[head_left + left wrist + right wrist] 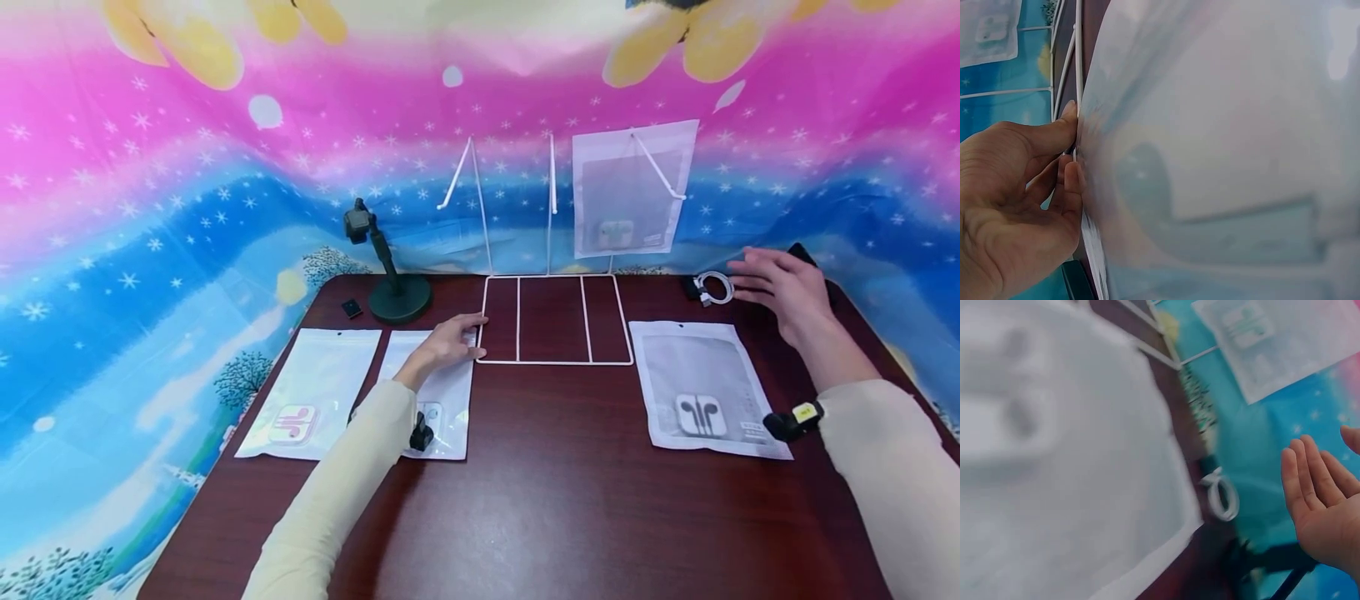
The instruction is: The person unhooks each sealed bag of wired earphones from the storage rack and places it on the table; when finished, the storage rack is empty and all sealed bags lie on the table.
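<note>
A white wire rack point(553, 362) stands on the table, with upright wires and projecting prongs at its back. My left hand point(447, 340) holds the left side of its base, thumb and fingertips at the bar. Beneath that wrist lies a white pouch point(454, 433) picturing an earphone case. Another pouch point(636, 187), picturing a small case, hangs from the rack's right prong. My right hand point(787, 292) is raised at the back right, fingers extended and holding nothing. Close by lies a coiled white cable point(717, 288). A pouch picturing wired earphones point(701, 379) lies in front.
A pouch with a pink earphone picture point(330, 375) lies at the left. Behind it are a dark green stand point(400, 298) and a small black square point(351, 309). A dark object point(806, 254) is partly hidden behind my right hand. A patterned cloth point(247, 217) surrounds the table point(555, 492).
</note>
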`<state>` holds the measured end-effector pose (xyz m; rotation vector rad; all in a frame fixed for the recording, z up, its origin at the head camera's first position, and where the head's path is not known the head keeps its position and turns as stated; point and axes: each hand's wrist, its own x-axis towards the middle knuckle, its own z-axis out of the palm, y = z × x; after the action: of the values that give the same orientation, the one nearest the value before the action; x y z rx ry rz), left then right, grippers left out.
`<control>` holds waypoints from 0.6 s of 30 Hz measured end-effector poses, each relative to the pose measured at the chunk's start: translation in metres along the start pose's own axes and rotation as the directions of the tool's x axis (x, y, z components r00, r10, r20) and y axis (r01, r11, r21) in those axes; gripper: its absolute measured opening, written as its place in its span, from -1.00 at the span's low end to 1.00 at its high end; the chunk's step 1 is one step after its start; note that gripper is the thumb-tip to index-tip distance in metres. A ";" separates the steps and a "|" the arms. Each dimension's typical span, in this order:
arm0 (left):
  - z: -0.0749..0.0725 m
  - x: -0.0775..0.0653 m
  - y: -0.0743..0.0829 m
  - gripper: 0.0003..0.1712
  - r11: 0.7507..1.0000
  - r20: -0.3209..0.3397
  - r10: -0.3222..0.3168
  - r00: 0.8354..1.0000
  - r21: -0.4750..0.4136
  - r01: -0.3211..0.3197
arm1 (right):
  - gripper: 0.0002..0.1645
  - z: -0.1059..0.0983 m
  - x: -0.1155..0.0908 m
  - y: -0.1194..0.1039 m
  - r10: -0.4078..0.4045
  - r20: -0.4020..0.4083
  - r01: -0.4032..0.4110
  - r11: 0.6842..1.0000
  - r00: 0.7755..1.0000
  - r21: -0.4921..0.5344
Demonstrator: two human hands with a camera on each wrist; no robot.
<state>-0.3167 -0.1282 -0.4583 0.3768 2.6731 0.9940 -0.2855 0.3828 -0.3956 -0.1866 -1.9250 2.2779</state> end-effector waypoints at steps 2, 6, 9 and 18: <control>0.000 0.000 0.000 -0.25 1.000 0.000 0.001 1.000 0.001 -0.001 | -0.49 0.009 0.007 -0.014 -0.008 -0.002 0.008 1.000 1.000 0.010; -0.001 0.000 0.001 -0.25 1.000 -0.003 0.000 1.000 -0.005 0.000 | -0.31 0.024 0.019 -0.041 -0.019 0.006 0.019 0.998 1.000 0.057; -0.001 0.000 0.002 -0.26 1.000 -0.001 -0.005 1.000 -0.006 0.005 | -0.21 0.035 0.024 -0.057 -0.025 0.012 0.023 0.995 1.000 0.095; 0.000 0.001 0.000 -0.27 1.000 -0.006 -0.012 1.000 -0.003 0.012 | -0.13 0.065 0.038 -0.080 -0.032 0.003 0.032 0.993 0.999 0.110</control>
<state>-0.3175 -0.1277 -0.4586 0.3578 2.6757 0.9966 -0.3327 0.3402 -0.3061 -0.1363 -1.7851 2.3575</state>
